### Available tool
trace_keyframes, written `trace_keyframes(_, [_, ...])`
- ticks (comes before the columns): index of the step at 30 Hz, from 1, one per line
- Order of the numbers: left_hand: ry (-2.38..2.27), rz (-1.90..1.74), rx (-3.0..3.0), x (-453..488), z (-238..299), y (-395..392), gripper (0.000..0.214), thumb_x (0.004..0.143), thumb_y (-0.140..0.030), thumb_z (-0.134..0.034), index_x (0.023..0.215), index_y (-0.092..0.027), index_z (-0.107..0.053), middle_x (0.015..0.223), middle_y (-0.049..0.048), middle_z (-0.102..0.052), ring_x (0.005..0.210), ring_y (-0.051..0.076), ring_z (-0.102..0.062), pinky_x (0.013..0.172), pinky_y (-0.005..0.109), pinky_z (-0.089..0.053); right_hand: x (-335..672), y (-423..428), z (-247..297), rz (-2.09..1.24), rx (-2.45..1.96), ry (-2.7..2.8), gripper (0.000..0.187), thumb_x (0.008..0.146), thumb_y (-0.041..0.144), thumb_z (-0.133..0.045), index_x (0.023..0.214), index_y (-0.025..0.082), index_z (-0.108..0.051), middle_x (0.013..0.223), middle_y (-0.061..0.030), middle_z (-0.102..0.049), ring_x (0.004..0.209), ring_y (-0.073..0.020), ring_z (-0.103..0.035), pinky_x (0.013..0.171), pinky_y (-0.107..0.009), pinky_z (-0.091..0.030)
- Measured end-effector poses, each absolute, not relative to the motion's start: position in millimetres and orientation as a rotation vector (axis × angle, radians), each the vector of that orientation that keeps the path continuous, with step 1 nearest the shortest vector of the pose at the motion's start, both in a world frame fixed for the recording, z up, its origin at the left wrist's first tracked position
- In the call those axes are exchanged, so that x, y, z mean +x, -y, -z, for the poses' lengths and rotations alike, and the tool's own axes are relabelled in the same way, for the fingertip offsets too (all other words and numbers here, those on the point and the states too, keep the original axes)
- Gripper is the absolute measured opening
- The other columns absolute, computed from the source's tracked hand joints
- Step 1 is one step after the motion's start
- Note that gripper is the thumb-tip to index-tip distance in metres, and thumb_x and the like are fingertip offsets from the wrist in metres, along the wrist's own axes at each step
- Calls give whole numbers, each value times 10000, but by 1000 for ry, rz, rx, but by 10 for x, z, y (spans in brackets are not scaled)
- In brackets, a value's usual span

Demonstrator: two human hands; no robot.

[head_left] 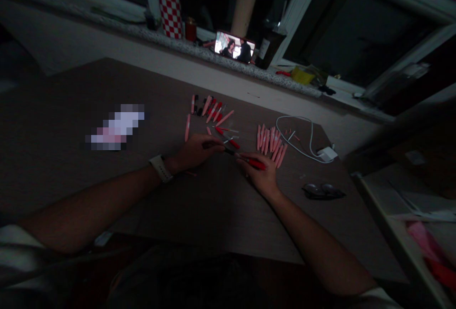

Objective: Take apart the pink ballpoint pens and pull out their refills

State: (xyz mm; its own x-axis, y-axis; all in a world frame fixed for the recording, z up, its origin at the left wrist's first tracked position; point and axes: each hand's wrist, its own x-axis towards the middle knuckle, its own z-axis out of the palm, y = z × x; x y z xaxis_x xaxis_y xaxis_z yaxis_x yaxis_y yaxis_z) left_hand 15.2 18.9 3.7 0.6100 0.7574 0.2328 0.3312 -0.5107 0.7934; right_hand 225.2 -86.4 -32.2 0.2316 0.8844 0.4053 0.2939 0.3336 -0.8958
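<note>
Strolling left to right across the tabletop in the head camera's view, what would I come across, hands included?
A pixelated item → a pale wristwatch → the left hand → the right hand → dark-framed eyeglasses.

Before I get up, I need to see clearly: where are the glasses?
In the head view, the glasses lie at right on the table, below the white charger, right of the right hand.
</note>
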Motion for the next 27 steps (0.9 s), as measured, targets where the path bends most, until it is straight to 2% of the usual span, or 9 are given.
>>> trace_keyframes(3, [-867, -726, 2074, 147, -64, -180, 193, 857, -320, -671, 941, -171, -761, 871, 39, -756, 779, 165, -663, 726, 273, -511, 2242, 871, 273, -546, -1196, 1379, 163, 778, 325, -786, 924, 255, -778, 923, -36, -768, 844, -193, -711, 788, -365, -594])
trace_keyframes(9, [-818, -674, 2063, 114, -55, -181, 219, 854, -330, -688, 955, -150, -762, 897, 47, -766, 801, 180, -665, 742, 291, -515, 2252, 868, 256, -524, -1209, 1394, 172, 749, 310, -801, 910, 253, -796, 887, -37, -769, 814, -197, -711, 746, -337, -587])
trace_keyframes(16, [-791, -686, 2079, 121, -35, -182, 245, 852, -344, -694, 978, -141, -748, 917, 45, -758, 825, 179, -665, 743, 287, -503, 2222, 878, 266, -672, -1277, 1273, 216, 731, 348, -809, 893, 208, -778, 765, -19, -746, 583, -135, -636, 511, -235, -500])
trace_keyframes(22, [-834, -710, 2070, 181, -14, -156, 251, 869, -362, -675, 984, -147, -735, 910, 41, -754, 808, 174, -658, 712, 277, -497, 2195, 899, 178, -714, -1164, 1060, 322, 780, 429, -749, 981, 207, -632, 719, 11, -721, 381, -66, -482, 360, -180, -357])
trace_keyframes(27, [-779, -726, 1959, 169, 21, -194, 255, 849, -341, -704, 1017, -149, -721, 974, 47, -756, 873, 179, -679, 794, 296, -524, 2210, 888, 187, -731, -1155, 1018, 331, 802, 505, -715, 821, 209, -567, 616, 31, -680, 356, -60, -442, 340, -169, -320])
